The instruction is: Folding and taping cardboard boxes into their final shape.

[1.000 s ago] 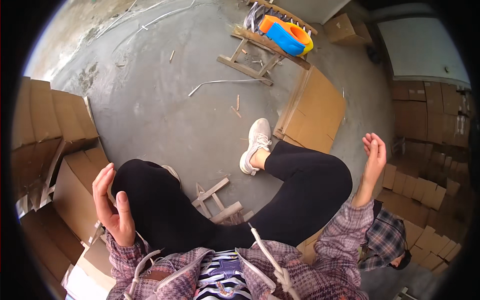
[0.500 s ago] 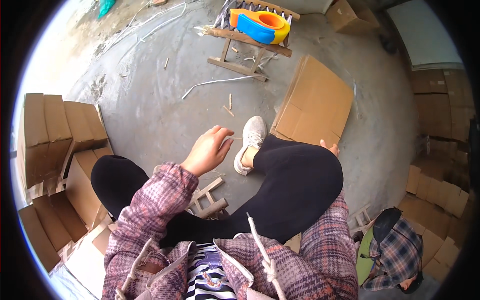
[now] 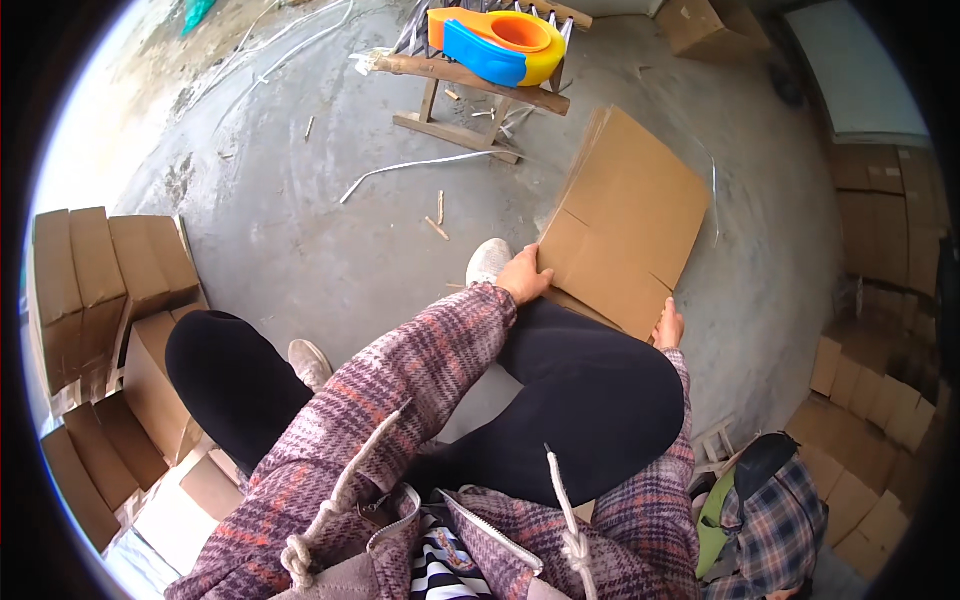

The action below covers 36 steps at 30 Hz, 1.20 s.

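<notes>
In front of my right knee, flattened cardboard boxes [image 3: 630, 200] lie stacked on the floor. My left hand [image 3: 525, 277] is closed on the left edge of the top flattened box, near its close corner. At that box's near right corner, my right hand [image 3: 668, 325] grips the edge, thumb up and the other fingers partly hidden. The top box's near edge sits a little raised and shifted over the cardboard [image 3: 582, 308] below.
A wooden folding stool [image 3: 470, 82] ahead carries a ring-shaped orange, blue and yellow plastic thing [image 3: 500, 45]. White strapping [image 3: 415, 165] and wood scraps [image 3: 440, 210] litter the floor. Boxes [image 3: 90, 270] are piled at left, more [image 3: 880, 370] at right. A person [image 3: 780, 510] in plaid is at lower right.
My left hand has reached forward and right from above the floor onto the cardboard. My right hand has come out from behind my knee to its corner. The top flattened box has shifted toward me.
</notes>
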Each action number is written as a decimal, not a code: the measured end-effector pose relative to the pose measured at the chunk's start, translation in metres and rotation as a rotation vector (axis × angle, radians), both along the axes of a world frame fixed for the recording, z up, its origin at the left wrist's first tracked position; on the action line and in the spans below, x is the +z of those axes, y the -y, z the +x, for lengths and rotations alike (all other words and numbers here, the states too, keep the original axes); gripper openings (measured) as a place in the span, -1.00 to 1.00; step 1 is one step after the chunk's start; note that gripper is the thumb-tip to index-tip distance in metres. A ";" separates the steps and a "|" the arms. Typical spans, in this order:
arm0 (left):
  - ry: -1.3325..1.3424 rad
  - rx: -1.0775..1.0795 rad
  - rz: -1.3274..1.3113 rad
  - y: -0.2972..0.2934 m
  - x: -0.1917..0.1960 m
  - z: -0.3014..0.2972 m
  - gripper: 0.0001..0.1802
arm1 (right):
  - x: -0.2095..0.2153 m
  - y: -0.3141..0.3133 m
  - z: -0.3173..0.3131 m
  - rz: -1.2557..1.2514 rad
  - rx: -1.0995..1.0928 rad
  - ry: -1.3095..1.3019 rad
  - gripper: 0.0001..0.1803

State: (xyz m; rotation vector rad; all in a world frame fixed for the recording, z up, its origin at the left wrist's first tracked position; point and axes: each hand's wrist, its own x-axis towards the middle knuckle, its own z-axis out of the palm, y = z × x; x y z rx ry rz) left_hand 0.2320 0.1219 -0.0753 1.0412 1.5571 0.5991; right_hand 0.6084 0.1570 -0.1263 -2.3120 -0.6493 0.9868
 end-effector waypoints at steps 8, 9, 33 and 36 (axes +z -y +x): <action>0.061 0.028 0.271 -0.016 0.091 -0.012 -0.69 | 0.098 -0.003 -0.046 0.456 -0.073 -0.060 -0.38; 0.178 -0.011 0.327 -0.021 0.113 -0.019 -0.67 | 0.120 -0.011 -0.054 0.584 -0.065 -0.076 -0.39; -0.501 0.612 0.231 0.236 0.130 -0.227 -0.72 | 0.159 0.147 -0.555 0.161 1.607 -0.585 0.00; -0.478 0.535 0.206 0.229 0.112 -0.233 -0.59 | 0.133 0.144 -0.555 0.037 1.435 -0.784 0.02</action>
